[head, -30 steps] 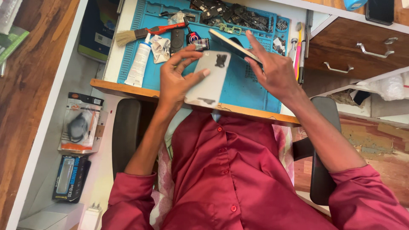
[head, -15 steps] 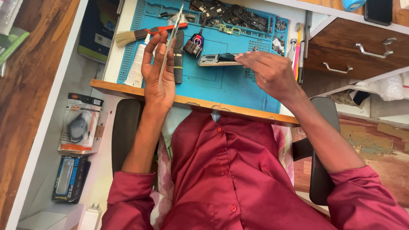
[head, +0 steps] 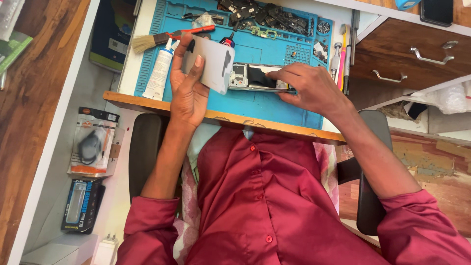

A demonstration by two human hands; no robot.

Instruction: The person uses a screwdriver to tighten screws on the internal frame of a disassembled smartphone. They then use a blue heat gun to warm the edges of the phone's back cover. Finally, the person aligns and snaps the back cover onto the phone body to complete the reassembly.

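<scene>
From the head camera, looking down: the left hand (head: 189, 91) holds a pale grey back cover (head: 210, 64) lifted clear of the blue work mat (head: 255, 105), thumb across its face and fingers curled behind it. The right hand (head: 306, 88) rests on the opened phone body (head: 252, 77), which lies flat on the mat just beside the cover; its fingertips press down on the phone's right end, fingers close together, holding nothing that shows.

The phone's inside is exposed — dark parts and a small board visible — so the cover is already off, and judging by that, the work inside the body is what remains. Loose dark parts (head: 265, 14) lie along the mat's far edge. A white glue tube (head: 158, 73) and a brush (head: 152, 41) lie at the mat's left, near the left hand; screwdrivers (head: 343, 59) at its right — all on the counter (head: 147, 100).
</scene>
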